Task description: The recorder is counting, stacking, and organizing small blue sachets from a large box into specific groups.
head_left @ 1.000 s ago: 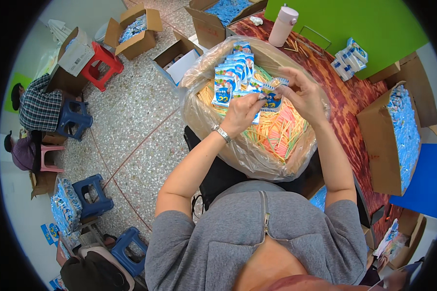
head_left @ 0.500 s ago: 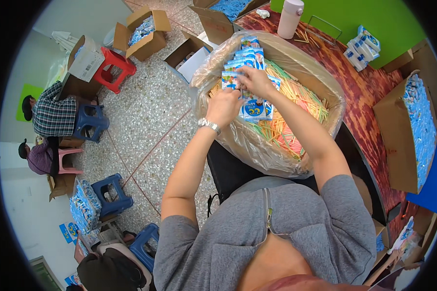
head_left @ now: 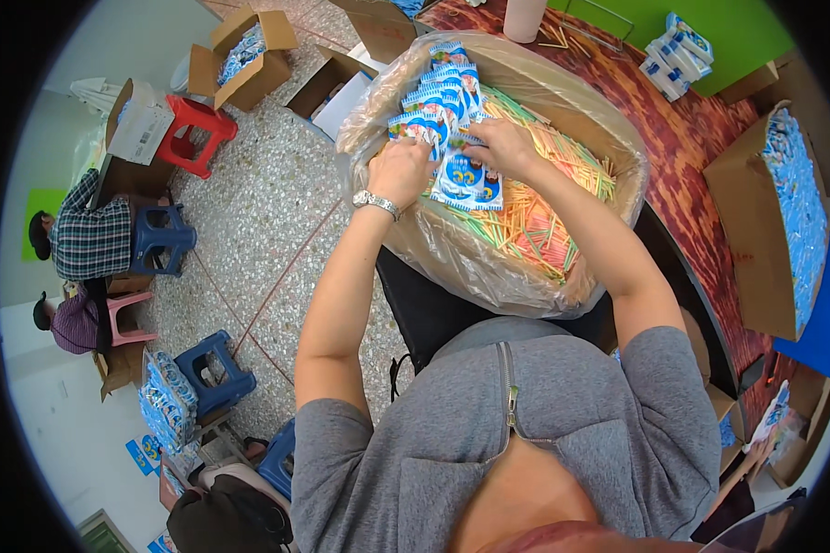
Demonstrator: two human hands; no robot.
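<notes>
In front of me is a carton lined with a clear plastic bag [head_left: 489,267], filled with thin pastel sticks [head_left: 549,221] in yellow, green, orange and pink. Small blue-and-white packets [head_left: 447,88] lie in an overlapping row on top of the sticks, along the left side. My left hand [head_left: 401,168], with a metal watch on its wrist, is closed over the edge of a packet [head_left: 420,123] there. The right hand [head_left: 505,149] has its fingers closed on the upper end of another packet [head_left: 468,180], just beside it. My fingertips are partly hidden.
A patterned red table [head_left: 678,198] borders the carton on the right, with a pale bottle [head_left: 524,18] and stacked packets [head_left: 678,55]. A tall carton [head_left: 756,240] of packets stands farther right. Stools, cartons and seated people [head_left: 92,235] are on the left.
My hands have moved apart a little, the left one shifting left onto a packet's edge. The whole view has shifted slightly, with the carton now higher and farther left.
</notes>
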